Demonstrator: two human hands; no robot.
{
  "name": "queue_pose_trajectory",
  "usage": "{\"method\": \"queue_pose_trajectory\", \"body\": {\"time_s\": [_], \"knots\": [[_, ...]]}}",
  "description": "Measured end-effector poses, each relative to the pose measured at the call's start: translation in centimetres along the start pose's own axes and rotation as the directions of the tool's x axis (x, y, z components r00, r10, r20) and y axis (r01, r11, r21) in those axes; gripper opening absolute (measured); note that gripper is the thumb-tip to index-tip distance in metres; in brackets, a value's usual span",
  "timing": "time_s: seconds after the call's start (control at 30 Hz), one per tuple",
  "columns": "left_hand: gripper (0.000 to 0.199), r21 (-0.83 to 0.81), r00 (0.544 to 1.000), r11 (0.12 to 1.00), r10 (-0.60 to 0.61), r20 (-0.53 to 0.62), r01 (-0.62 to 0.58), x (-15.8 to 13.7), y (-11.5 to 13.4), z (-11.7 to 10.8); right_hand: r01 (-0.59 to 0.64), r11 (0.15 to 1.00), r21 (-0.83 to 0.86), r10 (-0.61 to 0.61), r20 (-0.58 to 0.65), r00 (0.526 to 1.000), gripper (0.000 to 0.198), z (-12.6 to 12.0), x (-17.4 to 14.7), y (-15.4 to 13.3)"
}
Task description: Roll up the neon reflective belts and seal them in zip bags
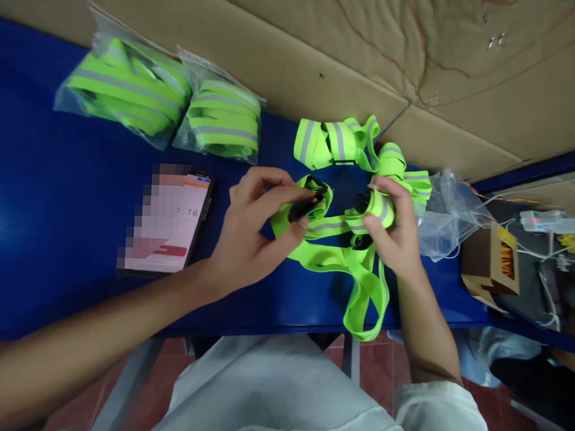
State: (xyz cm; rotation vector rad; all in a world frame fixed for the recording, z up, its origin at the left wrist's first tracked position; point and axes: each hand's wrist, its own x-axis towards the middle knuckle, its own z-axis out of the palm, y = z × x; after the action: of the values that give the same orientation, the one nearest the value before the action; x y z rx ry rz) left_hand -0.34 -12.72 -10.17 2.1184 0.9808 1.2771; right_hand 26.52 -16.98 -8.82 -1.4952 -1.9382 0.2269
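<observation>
Between my hands stretches a neon-green reflective strap [332,227] with a grey stripe and black plastic pieces. My left hand [256,223] pinches a black buckle [303,208] at the strap's left part, thumb and forefinger closed on it. A rolled part of the strap sits in my right hand [396,230], its fingers and thumb wrapped round the coil. A loose loop [366,308] hangs down toward the table's front edge. Just behind my hands lie rolled green straps [338,144], and another bundle [392,160] is partly hidden behind my right hand.
Two clear zip bags of green straps, one left [128,94] and one beside it [225,120], lie at the back of the blue table [24,229]. A phone [173,223] is left of my left hand. Clear plastic bags [442,216] and a cardboard box [488,265] are at right.
</observation>
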Motion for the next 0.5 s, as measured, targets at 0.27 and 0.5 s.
{"method": "queue_pose_trajectory", "body": {"time_s": [0.27, 0.5], "knots": [[0.024, -0.11, 0.979, 0.994, -0.04, -0.201, 0.018, 1.8, -1.9, -0.8, -0.023, 0.981, -0.195, 0.05, 0.133, 0.99, 0.047, 0.4, -0.2, 0.2], [0.024, -0.614, 0.89, 0.765, -0.401, -0.215, 0.196, 3.3, -2.4, -1.1, -0.14, 0.948, 0.285, 0.243, -0.366, 0.898, 0.045, -1.4, 0.7, 1.0]]}}
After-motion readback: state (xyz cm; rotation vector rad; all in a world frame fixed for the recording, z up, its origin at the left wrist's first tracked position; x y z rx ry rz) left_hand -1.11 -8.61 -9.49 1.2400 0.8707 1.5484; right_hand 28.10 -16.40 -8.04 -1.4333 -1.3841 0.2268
